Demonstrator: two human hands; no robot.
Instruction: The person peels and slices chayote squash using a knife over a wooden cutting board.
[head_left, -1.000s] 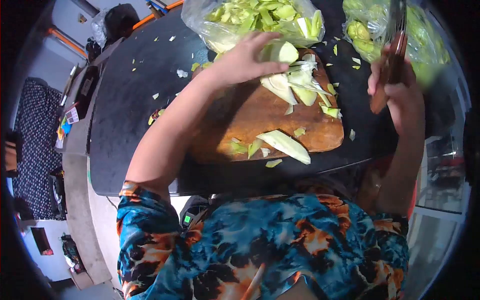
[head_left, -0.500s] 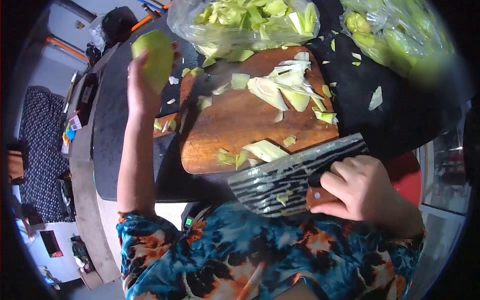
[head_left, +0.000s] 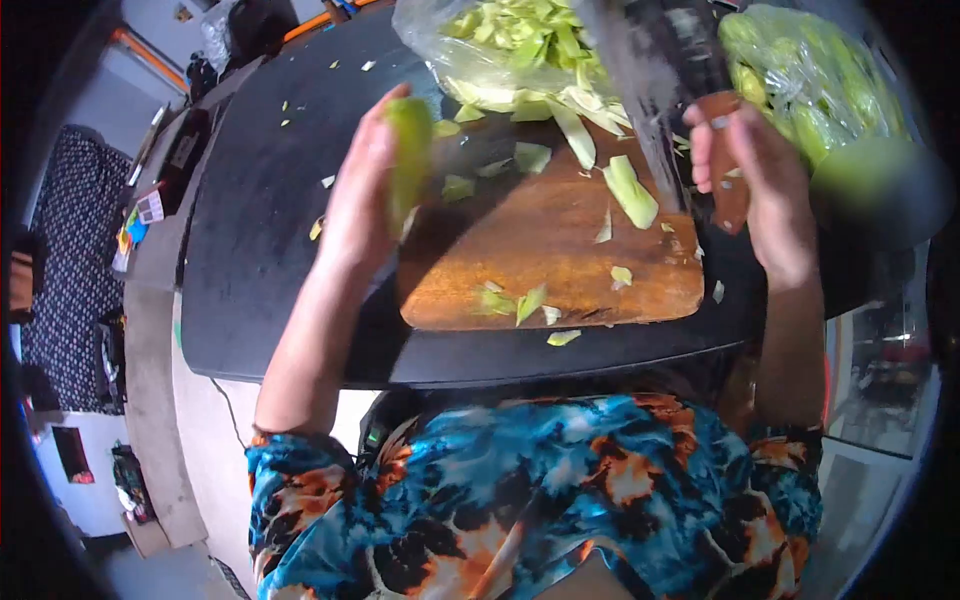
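Observation:
My left hand [head_left: 365, 190] is wrapped round a pale green chayote-like fruit [head_left: 408, 150], held upright just beyond the cutting board's left edge. In my right hand [head_left: 765, 170] is the wooden handle of a broad cleaver [head_left: 645, 85]. Its blade points up and away, smeared by motion, over the far right part of the wooden cutting board [head_left: 550, 275]. Pale green slices [head_left: 630, 192] lie beside the blade, and small scraps [head_left: 530, 302] are scattered near the front edge. Slices [head_left: 572, 135] also lie at the board's far edge, against a plastic bag of cut pieces [head_left: 520, 40].
A second clear bag [head_left: 810, 80] of whole green fruits stands at the far right. Below it is a blurred round green shape [head_left: 880, 190]. Peel bits dot the dark table [head_left: 260, 220]. Shelving with household items [head_left: 165, 195] runs along the left.
The cleaver has swung from the board's near right to its far right, now blade up. The heap of slices has shifted toward the bag. My left hand brought the fruit right and nearer.

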